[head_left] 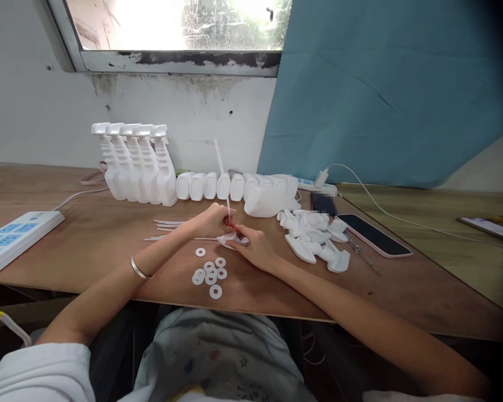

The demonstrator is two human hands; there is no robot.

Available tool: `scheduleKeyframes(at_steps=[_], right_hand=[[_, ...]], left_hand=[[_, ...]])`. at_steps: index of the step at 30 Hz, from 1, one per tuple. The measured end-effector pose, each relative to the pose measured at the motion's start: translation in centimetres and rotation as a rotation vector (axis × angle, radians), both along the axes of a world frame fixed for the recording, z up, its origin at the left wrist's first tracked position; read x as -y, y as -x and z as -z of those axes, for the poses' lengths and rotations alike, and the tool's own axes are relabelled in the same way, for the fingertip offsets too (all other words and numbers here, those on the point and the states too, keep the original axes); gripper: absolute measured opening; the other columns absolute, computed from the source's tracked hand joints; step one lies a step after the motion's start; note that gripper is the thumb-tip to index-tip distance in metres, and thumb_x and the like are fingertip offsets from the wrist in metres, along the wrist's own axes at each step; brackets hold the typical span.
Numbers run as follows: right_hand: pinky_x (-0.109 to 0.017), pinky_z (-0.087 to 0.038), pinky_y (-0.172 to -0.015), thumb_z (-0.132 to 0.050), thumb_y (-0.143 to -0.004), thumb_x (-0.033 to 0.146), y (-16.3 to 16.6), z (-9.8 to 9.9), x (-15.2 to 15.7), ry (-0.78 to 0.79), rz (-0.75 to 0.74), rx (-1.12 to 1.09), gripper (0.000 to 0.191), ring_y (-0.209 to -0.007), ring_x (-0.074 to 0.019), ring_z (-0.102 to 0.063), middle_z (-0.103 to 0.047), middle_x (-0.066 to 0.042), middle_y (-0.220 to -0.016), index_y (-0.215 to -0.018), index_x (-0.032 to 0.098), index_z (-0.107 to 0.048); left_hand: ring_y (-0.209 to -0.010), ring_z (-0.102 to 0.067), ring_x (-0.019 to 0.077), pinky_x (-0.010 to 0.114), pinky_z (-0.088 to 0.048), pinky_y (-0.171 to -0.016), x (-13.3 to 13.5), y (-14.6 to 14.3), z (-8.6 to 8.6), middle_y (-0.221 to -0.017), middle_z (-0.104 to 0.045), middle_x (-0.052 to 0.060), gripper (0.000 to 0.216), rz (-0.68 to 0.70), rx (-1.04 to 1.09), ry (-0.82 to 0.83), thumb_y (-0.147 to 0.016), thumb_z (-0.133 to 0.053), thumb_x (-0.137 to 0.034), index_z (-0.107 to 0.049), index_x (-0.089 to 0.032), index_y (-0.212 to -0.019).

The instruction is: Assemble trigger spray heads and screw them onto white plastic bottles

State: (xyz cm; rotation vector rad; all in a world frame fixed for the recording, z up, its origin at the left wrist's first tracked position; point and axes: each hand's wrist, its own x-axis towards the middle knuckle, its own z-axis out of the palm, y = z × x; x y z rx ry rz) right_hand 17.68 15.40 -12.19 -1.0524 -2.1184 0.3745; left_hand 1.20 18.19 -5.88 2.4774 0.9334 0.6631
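Observation:
My left hand [212,221] is closed in a pinch on a thin white tube [223,173] that stands up from between my hands. My right hand [255,248] is closed around a white spray head [230,239], held low over the wooden table [109,245]. The two hands touch at the fingertips. Several white flat rings [210,274] lie on the table just in front of my hands. More thin white tubes [167,225] lie to the left of my left hand.
A row of white spray bottles with heads [136,162] stands at the back, then headless white bottles [235,187] on their sides. A pile of white spray heads [314,237] lies right, beside a phone [375,235] and a cable. A power strip [14,237] sits far left.

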Motion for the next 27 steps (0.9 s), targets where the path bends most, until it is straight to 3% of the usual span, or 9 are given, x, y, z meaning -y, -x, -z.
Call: scheduleKeyframes(at_steps=[4,8,10,12,15,17,20,23,27], right_hand=[[-0.027,-0.044,-0.068,-0.065,-0.067,0.04,0.0,-0.3,0.0,0.042,-0.055,-0.015,0.043,-0.076,-0.0156,-0.056,-0.061,-0.003,-0.09,-0.103,0.019,-0.054],[-0.027,-0.045,-0.066,-0.07,-0.061,0.033,0.0,-0.6,0.0,0.117,0.024,-0.162,0.053,-0.073,-0.0141,-0.055,-0.059,-0.003,-0.088,-0.106,0.018,-0.047],[-0.026,-0.044,-0.062,-0.068,-0.061,0.033,-0.1,-0.8,0.0,0.14,0.115,-0.242,0.042,-0.068,-0.0134,-0.055,-0.059,-0.002,-0.082,-0.095,0.018,-0.049],[-0.026,-0.043,-0.061,-0.066,-0.062,0.034,-0.2,-0.9,0.0,0.121,0.159,-0.279,0.03,-0.065,-0.013,-0.053,-0.059,-0.001,-0.078,-0.082,0.019,-0.05],[-0.027,-0.042,-0.063,-0.066,-0.062,0.034,-0.3,-1.1,-0.1,0.092,0.15,-0.335,0.03,-0.065,-0.0135,-0.053,-0.061,0.0,-0.078,-0.083,0.02,-0.051],[-0.028,-0.042,-0.064,-0.067,-0.061,0.033,-0.3,-1.0,-0.1,0.099,0.146,-0.403,0.04,-0.067,-0.0146,-0.055,-0.063,-0.001,-0.081,-0.094,0.02,-0.048],[-0.029,-0.043,-0.066,-0.068,-0.06,0.032,-0.4,-1.0,-0.2,0.129,0.135,-0.479,0.046,-0.073,-0.0166,-0.058,-0.064,-0.002,-0.082,-0.098,0.02,-0.044],[-0.029,-0.043,-0.069,-0.069,-0.059,0.031,-0.4,-0.9,-0.4,0.183,0.091,-0.523,0.044,-0.08,-0.0174,-0.059,-0.064,-0.002,-0.086,-0.095,0.02,-0.046],[-0.028,-0.043,-0.073,-0.069,-0.058,0.03,-0.7,-0.4,-0.9,0.226,0.043,-0.583,0.041,-0.084,-0.017,-0.058,-0.063,0.0,-0.089,-0.096,0.022,-0.054]], left_hand=[[-0.051,-0.046,0.0077,0.017,-0.033,-0.045,-0.5,0.5,0.9,-0.053,-0.052,-0.003,0.014,0.009,0.091,0.118,-0.066,-0.062,-0.023,-0.053,-0.012,-0.063],[-0.061,-0.053,0.0118,0.021,-0.041,-0.053,-1.6,2.2,0.5,-0.075,-0.062,0.004,0.034,0.087,0.136,0.236,-0.068,-0.063,-0.036,-0.054,-0.014,-0.093],[-0.074,-0.056,0.0169,0.027,-0.044,-0.062,-2.5,3.7,-0.2,-0.095,-0.062,0.009,0.044,-0.036,0.094,0.107,-0.069,-0.062,-0.039,-0.052,-0.015,-0.104],[-0.095,-0.051,0.0257,0.037,-0.041,-0.078,-3.9,5.4,-0.8,-0.111,-0.054,0.015,0.05,-0.33,0.021,-0.215,-0.068,-0.063,-0.036,-0.05,-0.014,-0.111],[-0.12,-0.028,0.0387,0.05,-0.022,-0.094,-6.2,7.6,-0.4,-0.135,-0.03,0.022,0.074,-0.675,-0.245,-0.586,-0.06,-0.068,-0.021,-0.038,-0.012,-0.127],[-0.125,-0.017,0.0402,0.052,-0.011,-0.098,-7.6,8.6,0.5,-0.14,-0.017,0.025,0.084,-0.718,-0.405,-0.651,-0.057,-0.068,-0.017,-0.031,-0.007,-0.131],[-0.129,-0.011,0.0372,0.051,-0.002,-0.1,-9.1,9.3,2.1,-0.141,-0.013,0.025,0.082,-0.7,-0.505,-0.688,-0.059,-0.063,-0.016,-0.028,-0.004,-0.132],[-0.129,-0.012,0.0352,0.05,-0.002,-0.1,-9.7,9.6,2.6,-0.14,-0.018,0.025,0.074,-0.694,-0.546,-0.728,-0.06,-0.058,-0.013,-0.032,-0.003,-0.129],[-0.122,-0.026,0.0362,0.05,-0.009,-0.098,-8.6,9.7,2.0,-0.127,-0.037,0.027,0.069,-0.725,-0.614,-0.719,-0.06,-0.058,-0.013,-0.036,-0.001,-0.124]])
